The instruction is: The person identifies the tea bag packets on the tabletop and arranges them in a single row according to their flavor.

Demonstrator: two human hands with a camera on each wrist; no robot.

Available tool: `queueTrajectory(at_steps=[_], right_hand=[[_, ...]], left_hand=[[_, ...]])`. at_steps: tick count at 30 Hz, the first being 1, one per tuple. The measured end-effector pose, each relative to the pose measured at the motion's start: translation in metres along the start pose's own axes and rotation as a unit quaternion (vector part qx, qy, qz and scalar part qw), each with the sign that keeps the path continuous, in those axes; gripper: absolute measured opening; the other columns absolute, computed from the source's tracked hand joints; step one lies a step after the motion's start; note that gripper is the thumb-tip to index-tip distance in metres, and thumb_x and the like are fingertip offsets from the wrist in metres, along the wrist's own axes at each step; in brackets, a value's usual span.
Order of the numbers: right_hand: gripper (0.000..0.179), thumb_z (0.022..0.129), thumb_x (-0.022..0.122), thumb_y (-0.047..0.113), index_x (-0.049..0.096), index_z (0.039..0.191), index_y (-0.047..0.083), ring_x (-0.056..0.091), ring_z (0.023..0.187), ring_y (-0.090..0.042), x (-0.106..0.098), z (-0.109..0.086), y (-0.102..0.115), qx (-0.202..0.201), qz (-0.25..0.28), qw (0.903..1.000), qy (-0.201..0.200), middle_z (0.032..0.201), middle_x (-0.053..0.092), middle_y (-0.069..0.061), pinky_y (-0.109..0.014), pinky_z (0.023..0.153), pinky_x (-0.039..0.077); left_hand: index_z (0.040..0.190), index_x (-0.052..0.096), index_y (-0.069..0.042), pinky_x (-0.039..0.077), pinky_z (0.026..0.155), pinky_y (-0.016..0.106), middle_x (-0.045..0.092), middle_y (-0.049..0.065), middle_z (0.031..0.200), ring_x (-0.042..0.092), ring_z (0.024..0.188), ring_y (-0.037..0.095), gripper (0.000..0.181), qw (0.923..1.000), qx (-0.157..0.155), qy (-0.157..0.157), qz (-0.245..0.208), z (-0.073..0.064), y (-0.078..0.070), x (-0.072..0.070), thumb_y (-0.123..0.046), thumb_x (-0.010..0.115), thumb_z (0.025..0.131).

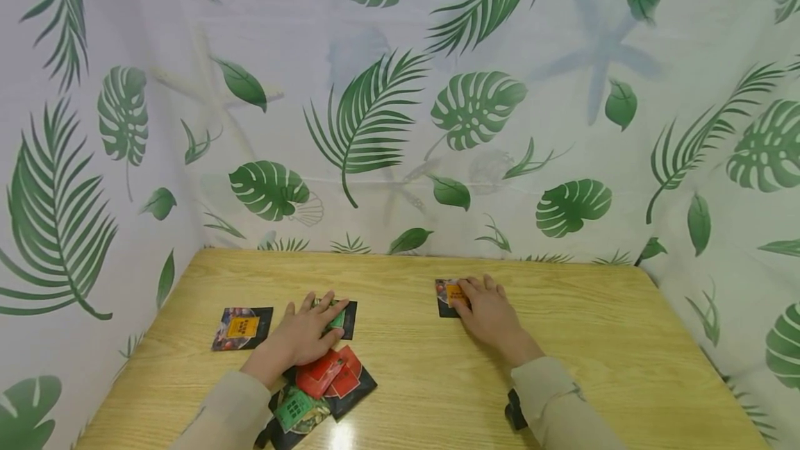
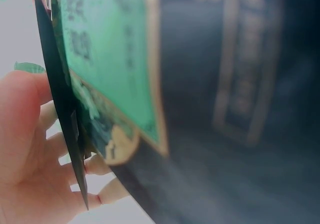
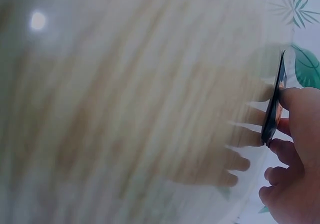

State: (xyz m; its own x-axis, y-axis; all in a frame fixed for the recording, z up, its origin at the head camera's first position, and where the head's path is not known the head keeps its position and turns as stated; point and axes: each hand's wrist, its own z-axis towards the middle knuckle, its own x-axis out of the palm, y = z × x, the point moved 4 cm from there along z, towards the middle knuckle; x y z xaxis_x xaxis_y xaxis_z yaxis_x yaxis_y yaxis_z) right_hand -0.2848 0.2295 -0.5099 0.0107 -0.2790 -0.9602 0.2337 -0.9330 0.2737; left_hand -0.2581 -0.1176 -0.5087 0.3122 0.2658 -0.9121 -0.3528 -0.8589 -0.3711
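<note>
My left hand (image 1: 304, 334) lies with its fingers spread over a flat black packet with a green label (image 1: 338, 319), covering part of it. Under and beside that wrist is a loose pile: a red packet (image 1: 320, 375), a black packet with a red label (image 1: 353, 384) and another green-labelled packet (image 1: 298, 414). A green-labelled packet (image 2: 115, 49) fills much of the left wrist view, close to the camera. Farther right, the fingertips of my right hand (image 1: 490, 311) rest on a small dark packet with an orange label (image 1: 451, 297); the right wrist view shows this packet (image 3: 274, 109) edge-on.
Another orange-labelled packet (image 1: 242, 328) lies on the left of the wooden table (image 1: 400, 276). Leaf-printed cloth (image 1: 400, 123) hangs behind the table and along both sides. A dark strap piece (image 1: 515, 410) shows at the right sleeve.
</note>
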Motion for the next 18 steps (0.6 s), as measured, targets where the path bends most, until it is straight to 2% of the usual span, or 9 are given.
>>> queueTrajectory(at_steps=[14, 18], right_hand=[[0.058, 0.112, 0.051, 0.036, 0.047, 0.157, -0.001, 0.030, 0.151, -0.061, 0.001, 0.007, -0.015, 0.021, 0.026, 0.9990, 0.030, 0.161, 0.042, -0.032, -0.073, 0.121, 0.029], [0.059, 0.112, 0.051, 0.036, 0.046, 0.157, -0.001, 0.031, 0.150, -0.062, 0.001, 0.008, -0.018, 0.018, 0.025, 0.9991, 0.028, 0.161, 0.042, -0.032, -0.071, 0.121, 0.030]], left_hand=[[0.167, 0.035, -0.023, 0.015, 0.121, 0.080, 0.025, 0.014, 0.175, 0.018, 0.160, 0.051, 0.060, 1.0000, -0.004, 0.002, 0.003, 0.001, 0.001, 0.002, -0.039, 0.051, 0.111], [0.167, 0.035, -0.024, 0.015, 0.121, 0.080, 0.025, 0.014, 0.175, 0.018, 0.160, 0.051, 0.060, 1.0000, -0.003, 0.004, 0.007, 0.002, 0.002, 0.003, -0.040, 0.051, 0.111]])
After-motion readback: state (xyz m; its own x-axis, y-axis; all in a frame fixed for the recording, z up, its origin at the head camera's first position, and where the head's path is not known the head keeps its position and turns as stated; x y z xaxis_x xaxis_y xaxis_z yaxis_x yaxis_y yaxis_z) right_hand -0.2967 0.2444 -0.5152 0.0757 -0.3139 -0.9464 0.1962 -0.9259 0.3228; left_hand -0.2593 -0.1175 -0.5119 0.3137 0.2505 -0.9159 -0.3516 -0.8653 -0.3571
